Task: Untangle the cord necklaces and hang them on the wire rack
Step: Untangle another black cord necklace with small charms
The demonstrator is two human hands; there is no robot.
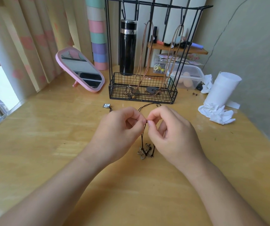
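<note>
My left hand [120,128] and my right hand [171,132] meet over the wooden table, both pinching a thin black cord necklace [143,136] between thumb and fingertips. Its metal pendant [143,151] dangles just below my hands, and a loop of cord [149,105] arcs beyond them. A second square pendant [106,105] lies left of my left hand. The black wire rack [141,90] stands behind, with two brown cord necklaces [144,51] [174,51] hanging from its hooks into the basket.
A pink tilted mirror [80,69] stands left of the rack. A black flask [127,46] stands behind it. A clear plastic box [188,75], a white paper roll [220,88] and crumpled tissues [215,113] sit at the right. A curtain hangs at the left.
</note>
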